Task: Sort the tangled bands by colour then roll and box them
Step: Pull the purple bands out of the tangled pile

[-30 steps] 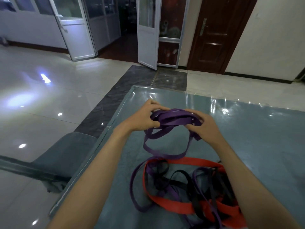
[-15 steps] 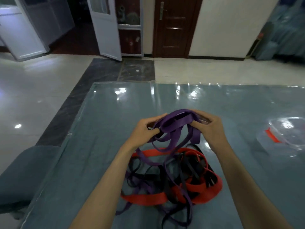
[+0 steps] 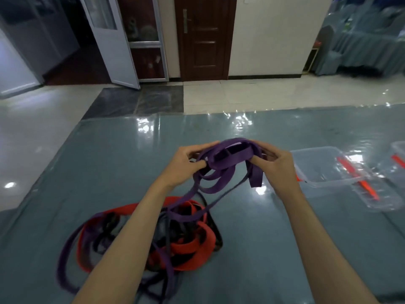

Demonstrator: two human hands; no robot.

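A purple band (image 3: 228, 157) is gathered into loops above the table, and both hands hold it. My left hand (image 3: 188, 165) pinches its left end; my right hand (image 3: 274, 165) grips its right end, with a short tail hanging below. A strand of it trails down into a tangled pile (image 3: 188, 242) of red, black and purple bands lying on the table under my left forearm. A clear plastic box (image 3: 324, 170) stands open to the right of my right hand.
The table (image 3: 109, 172) has a glossy grey-blue cover. A clear lid with a red clip (image 3: 372, 194) lies beside the box, and another clear container (image 3: 398, 154) sits at the far right edge. Tiled floor and doors lie beyond the table's far edge.
The view has swung to the right, bringing the clear box fully into sight. Both hands keep hold of the purple band, raised a little higher above the pile.
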